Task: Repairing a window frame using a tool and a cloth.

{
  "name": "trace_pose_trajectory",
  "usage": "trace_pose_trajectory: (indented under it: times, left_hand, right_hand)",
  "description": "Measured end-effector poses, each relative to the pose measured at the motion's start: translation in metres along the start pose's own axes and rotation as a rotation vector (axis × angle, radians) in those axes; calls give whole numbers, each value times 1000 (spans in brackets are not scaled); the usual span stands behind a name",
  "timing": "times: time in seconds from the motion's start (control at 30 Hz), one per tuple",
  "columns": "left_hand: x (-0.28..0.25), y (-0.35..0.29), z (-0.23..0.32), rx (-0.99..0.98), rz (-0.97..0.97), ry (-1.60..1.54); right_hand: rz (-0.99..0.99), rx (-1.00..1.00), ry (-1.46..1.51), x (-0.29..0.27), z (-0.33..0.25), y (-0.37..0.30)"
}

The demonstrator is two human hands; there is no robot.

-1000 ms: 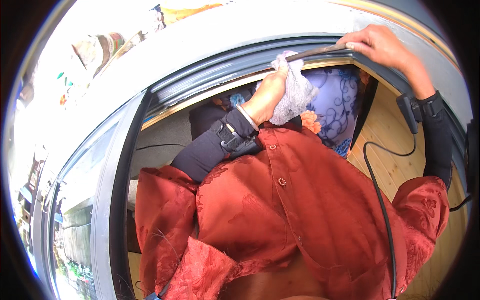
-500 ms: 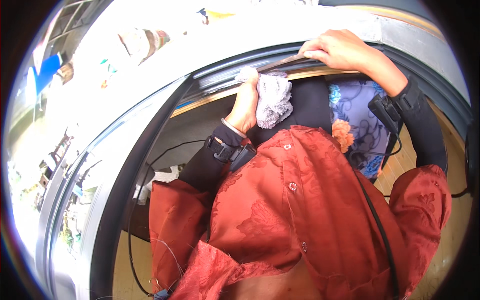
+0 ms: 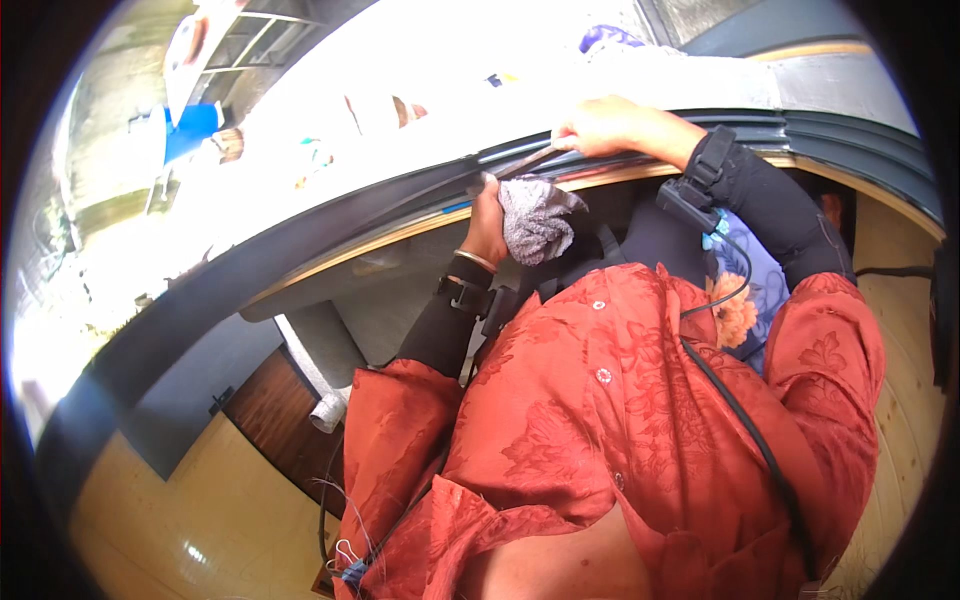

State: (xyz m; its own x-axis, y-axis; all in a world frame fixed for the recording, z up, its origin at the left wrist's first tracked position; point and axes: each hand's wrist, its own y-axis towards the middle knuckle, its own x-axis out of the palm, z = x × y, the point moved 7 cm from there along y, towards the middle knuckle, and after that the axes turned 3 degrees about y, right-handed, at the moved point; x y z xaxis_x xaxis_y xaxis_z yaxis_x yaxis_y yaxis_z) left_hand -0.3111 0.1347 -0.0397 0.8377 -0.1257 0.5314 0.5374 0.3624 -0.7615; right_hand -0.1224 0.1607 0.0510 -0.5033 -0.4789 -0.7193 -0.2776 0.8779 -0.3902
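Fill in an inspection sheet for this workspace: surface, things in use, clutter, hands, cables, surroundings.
Surface: grey grooved track, pale wooden strip along its near side.
Things in use: grey cloth, bunched; thin bar, slanting over the track.
Clutter: small pale cylindrical thing at lower left, kind unclear.
Hands: left hand grips the cloth; right hand grips the bar's right end.
Cables: thick black cable over the red shirt; thinner cable from the right-wrist device.
Surroundings: yellowish floor; blue object outside, kind unclear; much beyond the track washed out.
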Motion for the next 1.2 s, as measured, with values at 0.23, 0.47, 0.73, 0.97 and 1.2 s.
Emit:
trace_pose_trajectory:
  times: [0.23,0.47,0.73,0.97,1.2]
  left_hand:
    - [6,-17,7,-21,286,122]
    - [-41,-18,44,-29,378,151]
    - [-96,6,35,33,423,75]
    - [-157,10,54,251,595,94]
    - [-71,-37,53,406,953,860]
  right_hand:
    - [128,-91,24,13,4,-1]
    - [63,39,186,45,-18,12]
    - [203,-235,336,83,-22,37]
    - [15,-102,308,87,-37,63]
    - [212,-147,629,111,13,20]
